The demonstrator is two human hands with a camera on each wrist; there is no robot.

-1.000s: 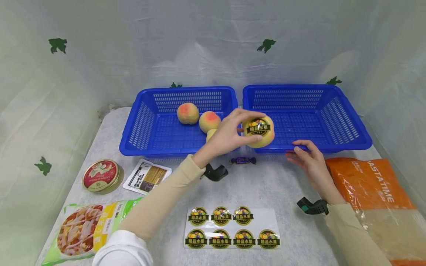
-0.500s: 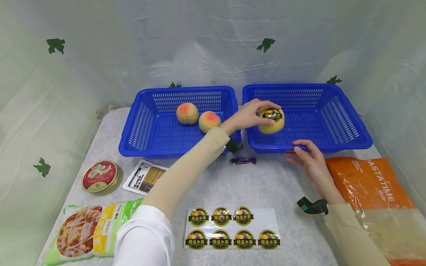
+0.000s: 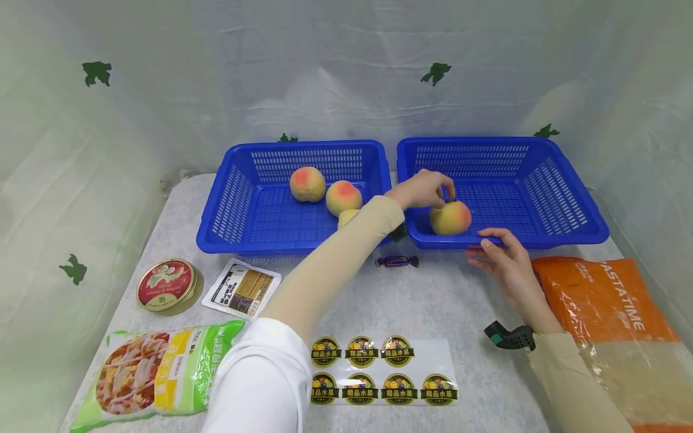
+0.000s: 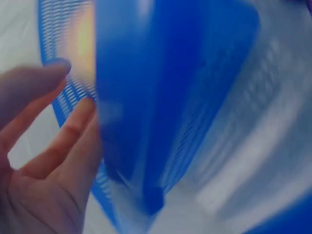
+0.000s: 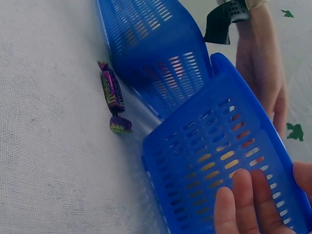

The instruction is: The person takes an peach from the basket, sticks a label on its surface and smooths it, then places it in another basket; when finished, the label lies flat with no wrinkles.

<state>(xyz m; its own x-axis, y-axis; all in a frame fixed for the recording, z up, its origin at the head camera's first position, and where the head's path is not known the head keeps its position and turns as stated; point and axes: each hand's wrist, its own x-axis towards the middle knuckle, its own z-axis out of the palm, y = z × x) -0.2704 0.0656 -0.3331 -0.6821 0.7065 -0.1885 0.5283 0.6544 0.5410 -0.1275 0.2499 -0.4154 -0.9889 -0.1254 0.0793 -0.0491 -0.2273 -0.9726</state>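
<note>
A yellow peach with a pink blush [image 3: 451,218] sits in the front left corner of the right blue basket [image 3: 563,237]. My left hand [image 3: 425,189] is just above and behind it, fingers bent loosely. The left wrist view is blurred; there the left hand's [image 4: 53,161] thumb and fingers stand apart from the yellow fruit [image 4: 84,44], partly hidden by the basket wall. My right hand [image 3: 506,264] holds the right basket's front rim, with fingers [image 5: 243,195] outside the slotted wall and a digit over the rim.
Several peaches [image 3: 307,184] lie in the left blue basket [image 3: 260,246]. Nearby are a purple-wrapped candy [image 3: 397,261], a sticker sheet [image 3: 433,355], a round tin [image 3: 169,286], a white-and-brown packet [image 3: 242,288], a green food bag [image 3: 157,373] and an orange bag [image 3: 606,300].
My left hand has carried the peach rightward and down into the right basket and let go; its sticker has turned mostly out of sight. My right hand stays at the rim.
</note>
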